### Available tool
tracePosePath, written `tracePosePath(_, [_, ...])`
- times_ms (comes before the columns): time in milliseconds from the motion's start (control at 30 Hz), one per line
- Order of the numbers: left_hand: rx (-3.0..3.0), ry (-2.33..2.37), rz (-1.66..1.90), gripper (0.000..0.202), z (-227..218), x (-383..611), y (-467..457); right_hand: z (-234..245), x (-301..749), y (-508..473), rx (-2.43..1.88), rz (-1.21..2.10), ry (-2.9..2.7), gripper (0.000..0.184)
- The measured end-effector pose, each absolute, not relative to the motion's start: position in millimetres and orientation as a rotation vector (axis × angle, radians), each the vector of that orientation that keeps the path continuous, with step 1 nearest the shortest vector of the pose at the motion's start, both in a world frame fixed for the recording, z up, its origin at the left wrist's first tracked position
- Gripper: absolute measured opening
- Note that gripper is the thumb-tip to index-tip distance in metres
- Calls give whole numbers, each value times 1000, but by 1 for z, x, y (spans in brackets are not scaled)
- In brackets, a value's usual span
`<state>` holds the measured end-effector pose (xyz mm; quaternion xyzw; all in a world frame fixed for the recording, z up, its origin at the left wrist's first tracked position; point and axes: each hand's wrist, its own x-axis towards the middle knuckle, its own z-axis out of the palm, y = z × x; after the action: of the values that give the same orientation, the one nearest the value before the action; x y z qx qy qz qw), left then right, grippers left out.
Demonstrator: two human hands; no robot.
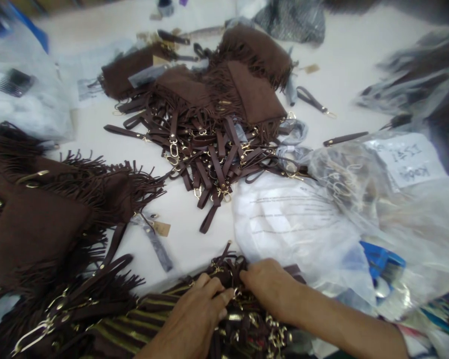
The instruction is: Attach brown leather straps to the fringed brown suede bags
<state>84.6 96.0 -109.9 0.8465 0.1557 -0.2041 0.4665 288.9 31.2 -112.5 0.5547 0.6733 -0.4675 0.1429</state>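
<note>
My left hand point(196, 314) and my right hand point(271, 289) meet at the near edge of the white table point(359, 60), both pressed down into a bunch of dark brown straps with gold clasps point(243, 329). The fingers of each hand are curled into the bunch, so each seems to grip straps; exactly which ones is hidden. A bigger heap of the same brown straps point(209, 154) lies in the middle of the table. Brown fringed suede bags point(247, 85) are stacked behind that heap.
More fringed brown bags point(41, 219) lie at the left. Clear plastic bags point(322, 234) with printed paper cover the right side, one bearing a handwritten label point(407, 159). Loose straps point(346, 138) and a paper tag point(160, 228) lie scattered. A black comb point(15, 82) rests far left.
</note>
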Motion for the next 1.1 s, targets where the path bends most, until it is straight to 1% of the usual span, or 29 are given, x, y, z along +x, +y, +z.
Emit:
tracePosePath(67, [2051,426,-486,37,-109,86,97,-115,286,36,1715,-1302,2116,18])
tracePosePath(167, [2026,456,-508,35,-107,87,97,-123,285,30,1660,-1554,2214,19])
tracePosePath(233, [2025,474,-525,35,-105,86,97,-128,286,19,1622,-1612,2107,20])
tracePosePath(367, [2003,505,-479,32,-103,87,100,-132,289,-2,1743,-1558,1920,23])
tracePosePath(467, [1996,575,-415,28,-111,95,101,-136,291,-5,1850,-1745,1754,27])
tracePosePath(533, [2008,698,-441,27,-120,104,101,-141,292,-2,1924,-1890,1615,28])
tracePosePath(633, [2001,806,-499,17,-131,118,100,-149,293,3,2030,-2009,1513,27])
tracePosePath(733, [2063,814,-545,22,-135,126,99,-155,294,4,2083,-2088,1582,32])
tracePosePath(800, [2097,838,-625,23,-135,128,98,-156,294,4,2070,-2183,1641,31])
tracePosePath(900, [2081,785,-702,32,-134,131,97,-156,291,5,2078,-2321,1629,33])
tracePosePath(1033, [2079,778,-744,41,-128,136,99,-156,287,11,2096,-2319,1571,27])
tracePosePath(1100, [2097,771,-689,39,-123,137,102,-154,287,15,2048,-2306,1601,26])
